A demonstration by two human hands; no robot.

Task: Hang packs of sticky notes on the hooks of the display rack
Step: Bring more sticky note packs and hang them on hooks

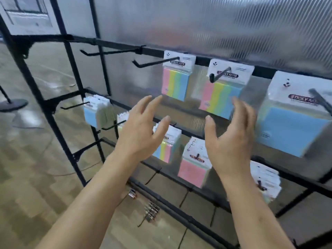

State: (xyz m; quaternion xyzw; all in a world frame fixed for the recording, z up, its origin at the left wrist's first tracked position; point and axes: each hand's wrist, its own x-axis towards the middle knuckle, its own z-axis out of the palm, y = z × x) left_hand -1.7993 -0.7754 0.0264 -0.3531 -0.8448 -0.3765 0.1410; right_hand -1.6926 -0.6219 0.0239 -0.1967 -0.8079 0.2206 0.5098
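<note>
Both hands, left hand and right hand, hover apart before the display rack, fingers spread, holding nothing. Packs already hang on most hooks: a striped pack, a second striped pack, a big blue pack, and more below. The top-left hook is bare, so I judge the job well along. Hung packs sit upright, header up, long axis vertical, faces outward.

Bright, even daylight; motion-blurred, edge-warped.
</note>
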